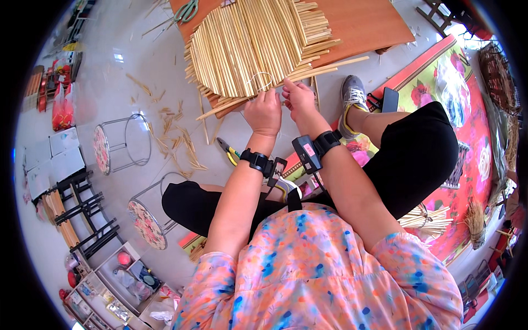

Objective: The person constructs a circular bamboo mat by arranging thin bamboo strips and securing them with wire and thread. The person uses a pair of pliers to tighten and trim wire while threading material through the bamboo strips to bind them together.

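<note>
A round mat of pale sticks [245, 41] lies on an orange-brown board [374, 27], with a thin white cord [268, 75] looped at its lower edge. My left hand [263, 114] is curled closed at that edge, on the cord, its fingertips partly hidden. Just right of it, my right hand [298, 102] has bent, closed fingers at the stick edge; what they pinch is too small to make out. Green-handled scissors [186, 12] rest at the board's upper left. Pliers [228, 149] lie on the floor below the mat.
Loose stick offcuts [176, 143] litter the tiled floor. Two wire stools [147, 223] lie at my left, near a shelving unit [124, 278]. A floral rug [467, 209] at my right holds a phone [389, 100] and stick bundles [423, 223]. My legs frame the work.
</note>
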### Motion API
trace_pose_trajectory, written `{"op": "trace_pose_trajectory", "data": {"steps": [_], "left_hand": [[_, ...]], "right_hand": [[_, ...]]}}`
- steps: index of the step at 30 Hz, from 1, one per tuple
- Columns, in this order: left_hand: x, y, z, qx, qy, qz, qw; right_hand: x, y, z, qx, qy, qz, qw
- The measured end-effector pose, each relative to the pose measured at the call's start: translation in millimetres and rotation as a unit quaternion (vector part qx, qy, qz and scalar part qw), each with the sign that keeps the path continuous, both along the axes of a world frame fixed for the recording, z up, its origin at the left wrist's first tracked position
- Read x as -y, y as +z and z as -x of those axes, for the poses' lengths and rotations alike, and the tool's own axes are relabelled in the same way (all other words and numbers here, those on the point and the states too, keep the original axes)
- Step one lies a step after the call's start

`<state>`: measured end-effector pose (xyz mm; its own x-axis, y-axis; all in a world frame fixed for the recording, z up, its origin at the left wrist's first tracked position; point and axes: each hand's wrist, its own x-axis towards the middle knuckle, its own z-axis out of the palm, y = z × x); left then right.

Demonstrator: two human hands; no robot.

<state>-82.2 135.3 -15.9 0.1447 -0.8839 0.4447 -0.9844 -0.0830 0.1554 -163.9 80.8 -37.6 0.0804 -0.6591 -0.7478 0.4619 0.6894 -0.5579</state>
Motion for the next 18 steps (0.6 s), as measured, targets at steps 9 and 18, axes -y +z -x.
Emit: {"op": "trace_pose_trajectory", "data": {"steps": [9,18], "left_hand": [[14.1,-2.9,2.9,0.071,-0.013,0.004,0.997],[16.2,8.4,15.4,0.016,0.065,-0.088,0.994]], "right_hand": [[5.5,-0.8,9.3,0.04,0.034,-0.019,0.998],[6.0,-6.5,6.1,0.009,0.014,0.014,1.0]]}}
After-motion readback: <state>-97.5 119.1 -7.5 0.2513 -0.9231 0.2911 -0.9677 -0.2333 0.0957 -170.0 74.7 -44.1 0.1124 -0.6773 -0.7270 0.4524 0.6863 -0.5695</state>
